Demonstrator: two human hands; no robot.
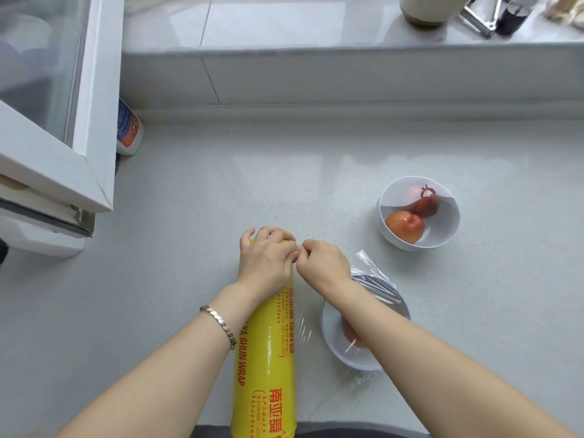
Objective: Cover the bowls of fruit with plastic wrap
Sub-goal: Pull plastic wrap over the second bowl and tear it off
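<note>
Curled over the far end of the long yellow roll of plastic wrap (pixel 265 352), the left hand (pixel 267 259) holds it down on the pale counter (pixel 177 216). The right hand (pixel 322 263) is just beside it, fingertips pinching the clear film at the roll's side. The roll has red writing and points away from the person. To its right, the near white bowl (pixel 335 330) has crinkly wrap over pink fruit, and the far white bowl (pixel 448 222) of red fruit is open.
</note>
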